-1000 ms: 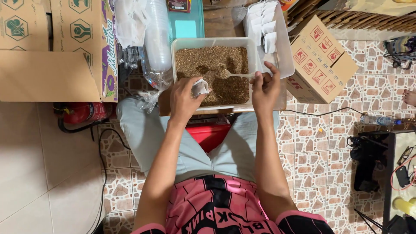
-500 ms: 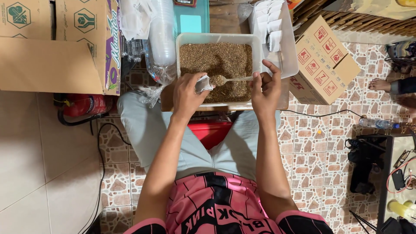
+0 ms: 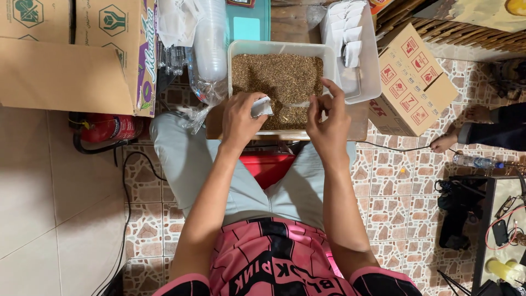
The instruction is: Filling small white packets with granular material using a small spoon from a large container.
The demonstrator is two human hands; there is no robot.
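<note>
A clear plastic tub (image 3: 236, 50) full of brown shredded material (image 3: 276, 79) sits on a wooden stool in front of my knees. My left hand (image 3: 240, 118) grips a small white paper pouch (image 3: 262, 107) at the tub's near edge. My right hand (image 3: 327, 123) holds a clear plastic spoon (image 3: 303, 103) by its handle, its bowl over the brown material beside the pouch. A second clear tub (image 3: 366, 87) to the right holds several filled white pouches (image 3: 350, 38).
Cardboard boxes (image 3: 76, 52) stand at the left and another carton (image 3: 413, 82) at the right. A stack of clear plastic cups (image 3: 211, 44) lies left of the tub. A red extinguisher (image 3: 107, 129) and cables lie on the tiled floor. Another person's foot (image 3: 445, 143) shows at right.
The spoon rose from the brown material toward the pouch, then moved back out over the tub. My left hand kept hold of the pouch.
</note>
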